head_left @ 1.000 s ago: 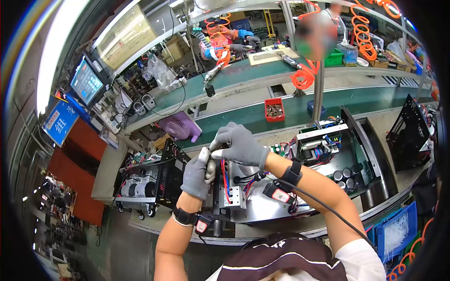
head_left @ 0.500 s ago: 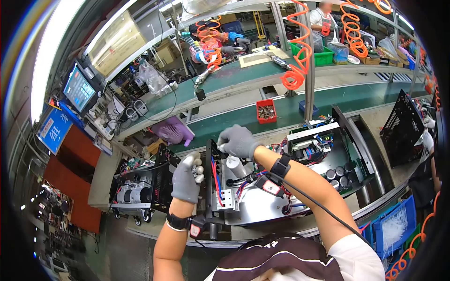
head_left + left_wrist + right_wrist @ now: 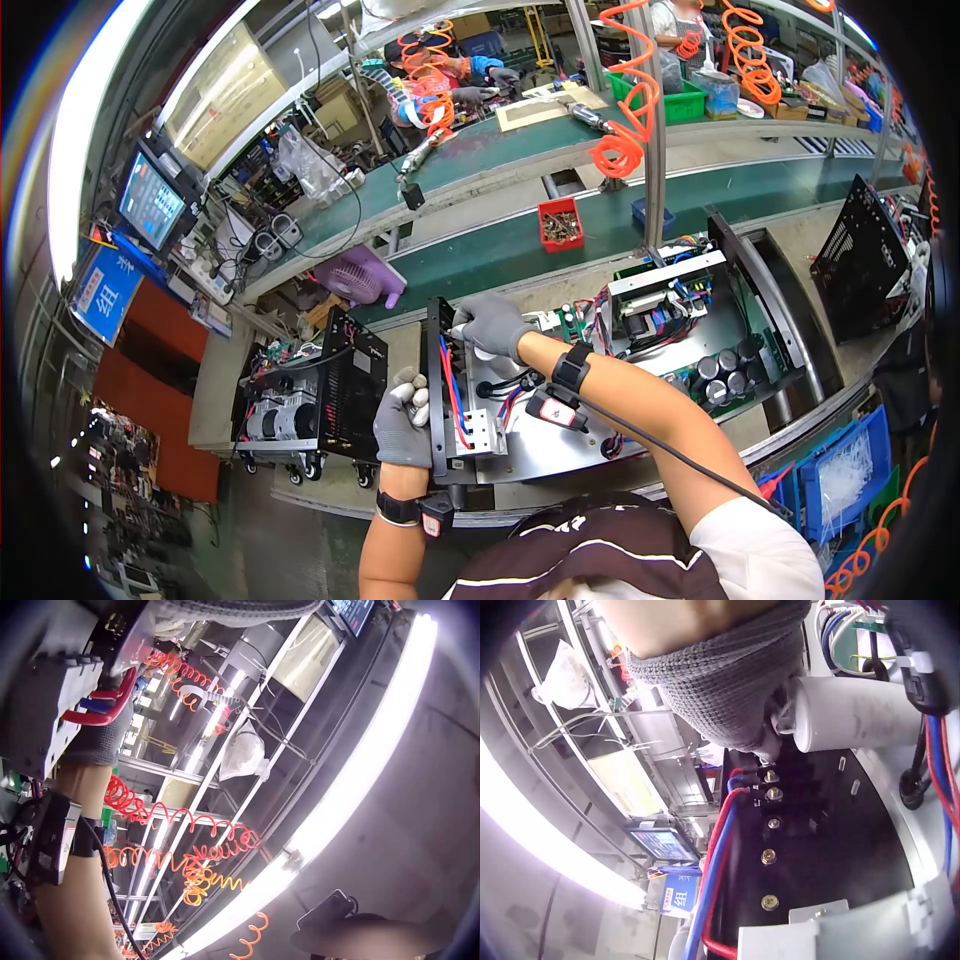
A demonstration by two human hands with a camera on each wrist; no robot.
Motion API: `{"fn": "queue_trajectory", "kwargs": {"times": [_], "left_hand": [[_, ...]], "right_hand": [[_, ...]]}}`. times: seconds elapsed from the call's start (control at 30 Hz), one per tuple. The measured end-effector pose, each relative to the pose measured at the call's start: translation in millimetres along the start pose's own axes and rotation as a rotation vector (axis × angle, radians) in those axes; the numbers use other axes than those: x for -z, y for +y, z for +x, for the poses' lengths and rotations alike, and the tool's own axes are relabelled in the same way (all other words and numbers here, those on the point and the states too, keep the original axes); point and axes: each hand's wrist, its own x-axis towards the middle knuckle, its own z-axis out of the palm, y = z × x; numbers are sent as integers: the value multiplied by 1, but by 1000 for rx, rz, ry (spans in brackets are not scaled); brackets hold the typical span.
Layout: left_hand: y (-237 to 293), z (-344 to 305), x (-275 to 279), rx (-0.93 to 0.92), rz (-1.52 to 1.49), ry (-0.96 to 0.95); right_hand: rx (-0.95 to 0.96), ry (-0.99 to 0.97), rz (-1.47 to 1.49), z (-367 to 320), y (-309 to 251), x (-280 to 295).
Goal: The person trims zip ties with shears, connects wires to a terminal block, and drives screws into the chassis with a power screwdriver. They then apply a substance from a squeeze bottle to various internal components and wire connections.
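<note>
My right hand, in a grey glove with pale fingertips, reaches over the black panel to its inner face. In the right wrist view its fingertips are at the upper end of a row of brass bolts, pinching at one that is mostly hidden. My left hand, gloved alike, is beside the panel's outer face with its fingers curled; I cannot tell whether it holds something small. Red and blue wires run from the bolts to a white breaker. A white cylinder stands close to my right fingers.
The panel belongs to an open metal chassis with circuit boards and capacitors. Another black-panelled machine stands left. Behind are a purple fan and a red bin of small metal parts. Orange coiled hoses hang above.
My right hand has parted from my left and gone down to the panel's inner face. My left hand has lowered beside the outer face. The head view has shifted slightly.
</note>
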Motion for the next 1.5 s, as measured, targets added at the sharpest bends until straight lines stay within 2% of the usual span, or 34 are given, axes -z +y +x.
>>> {"fn": "queue_trajectory", "kwargs": {"times": [0.27,0.47,0.57,0.63,0.73,0.77,0.83,0.87,0.97,1.03,1.13,1.23,1.3,1.37,1.43,1.5], "left_hand": [[2,-2,-3,-42,75,56],[1,-1,-1,-40,58,11],[1,-3,-6,-36,68,61],[1,-2,-4,-41,79,47],[1,-3,-3,-41,87,37],[1,-4,-4,-34,88,42],[1,-5,-9,-70,153,91],[1,-3,-6,-72,163,92],[1,-1,-1,-72,162,14],[1,-1,-2,-67,162,17],[1,-1,-2,-68,154,23],[1,-2,-5,-71,159,49],[0,-2,-5,-62,144,55],[1,-1,-5,-68,150,59],[1,-1,-6,-50,143,61],[0,0,-4,-52,138,48]], "right_hand": [[25,27,148,3,10,-13],[56,10,173,0,12,-12],[58,52,93,-3,8,-14],[367,384,-268,-5,8,-22],[405,369,-351,-5,7,-19],[398,364,-350,-5,7,-20],[303,236,-132,-3,10,-17],[130,53,-6,-2,7,-11],[59,0,-49,1,3,-11],[49,-5,-79,-2,1,-12],[148,10,-121,-4,5,-9],[140,-37,-3,-6,7,-9],[39,103,88,-10,2,-7],[98,85,83,-6,5,-11],[131,106,-123,0,6,-16],[114,89,-105,0,6,-17]]}}
